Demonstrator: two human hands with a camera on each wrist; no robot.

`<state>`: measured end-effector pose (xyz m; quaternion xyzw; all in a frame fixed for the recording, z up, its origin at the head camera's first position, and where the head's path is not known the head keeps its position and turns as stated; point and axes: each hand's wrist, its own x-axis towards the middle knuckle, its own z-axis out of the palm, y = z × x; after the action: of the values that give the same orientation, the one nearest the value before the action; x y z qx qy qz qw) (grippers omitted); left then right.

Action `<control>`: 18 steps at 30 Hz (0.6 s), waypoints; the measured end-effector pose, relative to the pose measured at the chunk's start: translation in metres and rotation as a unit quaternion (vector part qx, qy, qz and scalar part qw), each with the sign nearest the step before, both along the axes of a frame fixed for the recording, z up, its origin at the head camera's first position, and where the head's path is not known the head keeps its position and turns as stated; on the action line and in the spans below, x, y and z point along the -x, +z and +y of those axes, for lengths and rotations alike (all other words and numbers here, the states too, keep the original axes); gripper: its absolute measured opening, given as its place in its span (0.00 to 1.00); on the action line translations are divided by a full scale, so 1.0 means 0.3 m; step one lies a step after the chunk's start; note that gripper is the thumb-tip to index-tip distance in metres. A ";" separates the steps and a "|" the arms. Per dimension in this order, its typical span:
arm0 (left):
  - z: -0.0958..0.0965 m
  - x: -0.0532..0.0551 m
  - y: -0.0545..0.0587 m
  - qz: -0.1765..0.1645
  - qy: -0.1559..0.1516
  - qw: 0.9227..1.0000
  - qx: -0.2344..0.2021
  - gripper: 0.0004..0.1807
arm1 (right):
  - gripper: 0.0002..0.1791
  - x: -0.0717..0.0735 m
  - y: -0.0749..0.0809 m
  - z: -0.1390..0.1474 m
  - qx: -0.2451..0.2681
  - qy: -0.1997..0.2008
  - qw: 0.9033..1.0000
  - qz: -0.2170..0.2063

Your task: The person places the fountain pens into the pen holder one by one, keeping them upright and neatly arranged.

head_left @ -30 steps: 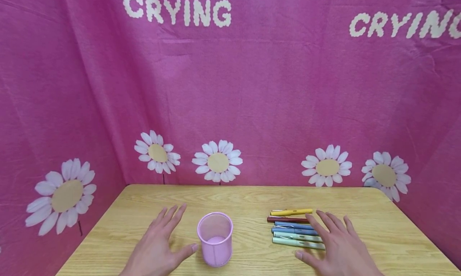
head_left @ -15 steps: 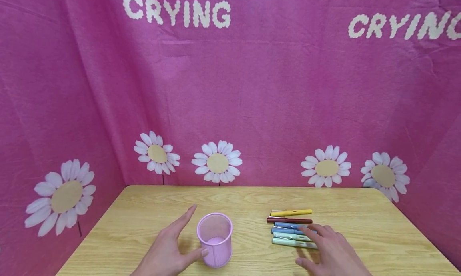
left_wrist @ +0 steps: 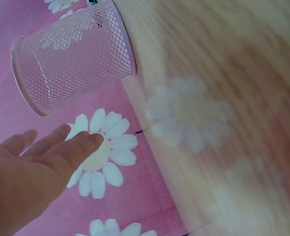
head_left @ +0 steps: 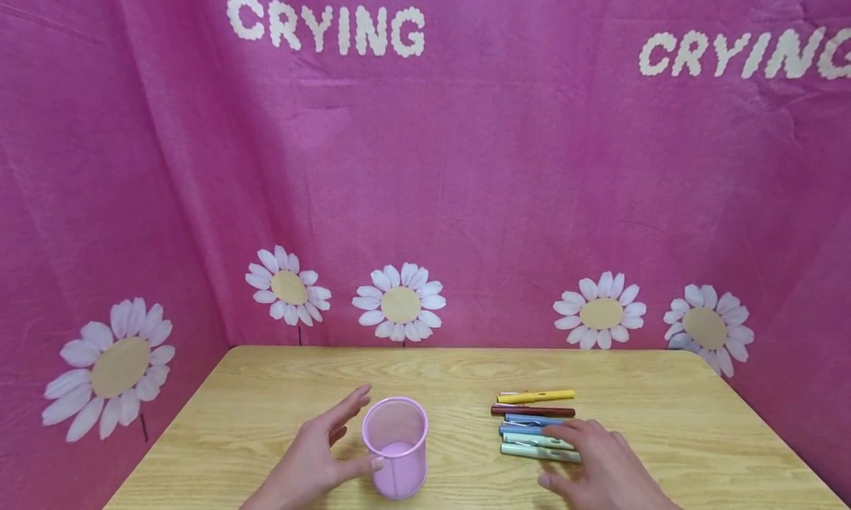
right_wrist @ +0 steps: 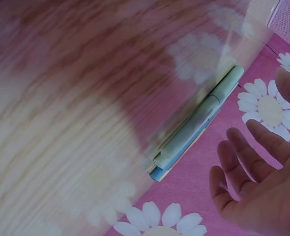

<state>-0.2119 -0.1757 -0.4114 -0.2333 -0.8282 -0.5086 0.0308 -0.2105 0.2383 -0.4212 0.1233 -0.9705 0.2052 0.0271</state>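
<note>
A pink mesh pen cup (head_left: 397,466) stands upright on the wooden table. My left hand (head_left: 312,454) is at its left side, thumb right at the cup's near wall and fingers spread behind; in the left wrist view the fingers (left_wrist: 69,147) are apart from the mesh cup (left_wrist: 76,59). To the right lie several clip pens in a row: a yellow pen (head_left: 535,397), a dark red pen (head_left: 532,412), blue pens (head_left: 518,430) and light green pens (head_left: 532,451). Over their right ends hovers my right hand (head_left: 601,462), fingers loosely bent, holding nothing.
The light wooden table (head_left: 452,369) reaches back to a magenta cloth (head_left: 492,162) printed with white daisies and lettering. That cloth also borders the table on the left and right. The glossy tabletop reflects the daisies in the wrist views.
My left hand has moved right to the cup, its fingers drawing together. My right hand has shifted left and closer in, fingers bending over the green and blue pens. Cup and pens stay put.
</note>
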 end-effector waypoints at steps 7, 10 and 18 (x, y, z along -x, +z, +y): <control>-0.015 0.024 -0.004 -0.035 -0.037 0.998 -0.042 0.50 | 0.29 0.010 -0.009 0.015 0.036 0.020 0.999 0.008; -0.013 0.031 -0.004 -0.039 -0.043 0.997 -0.051 0.50 | 0.29 0.014 -0.015 0.019 0.038 0.032 0.998 0.025; 0.001 0.047 -0.008 -0.053 -0.063 0.994 -0.078 0.50 | 0.26 0.030 -0.020 0.020 0.042 0.048 0.997 0.034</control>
<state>-0.2260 -0.1753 -0.4139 -0.2543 -0.7702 -0.5843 -0.0270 -0.2194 0.2442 -0.4272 0.1758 -0.9524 0.2431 0.0549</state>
